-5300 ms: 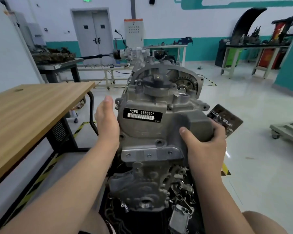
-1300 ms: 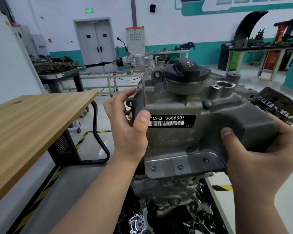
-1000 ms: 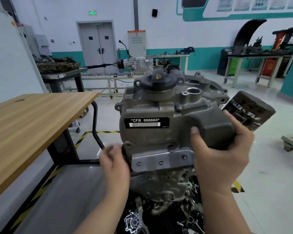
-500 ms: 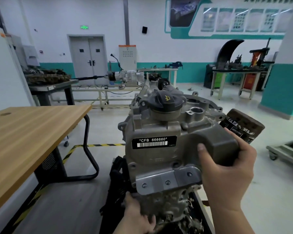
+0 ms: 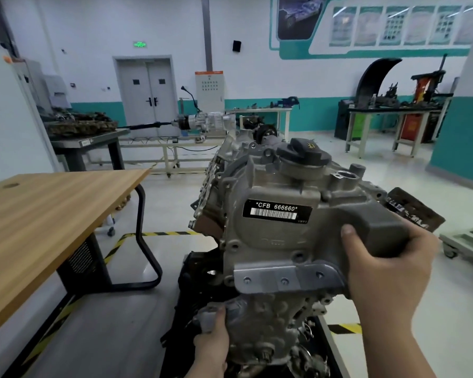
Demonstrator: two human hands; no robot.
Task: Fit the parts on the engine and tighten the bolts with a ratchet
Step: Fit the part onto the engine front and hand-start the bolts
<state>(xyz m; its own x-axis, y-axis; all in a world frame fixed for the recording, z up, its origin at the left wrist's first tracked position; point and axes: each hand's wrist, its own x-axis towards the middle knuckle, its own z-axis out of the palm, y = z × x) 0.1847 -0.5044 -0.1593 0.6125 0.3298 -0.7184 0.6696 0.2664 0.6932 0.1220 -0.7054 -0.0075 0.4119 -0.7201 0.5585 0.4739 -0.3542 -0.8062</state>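
Head view: left hand and right hand curl fingers round the engine (wooden table left, glossy floor).

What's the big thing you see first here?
A big grey metal engine cover fills the middle, with a black label reading CFB 666660 on its front and a round black cap on top. The right hand grips its right side, and the left hand holds the engine lower down. A wooden table stands to the left.
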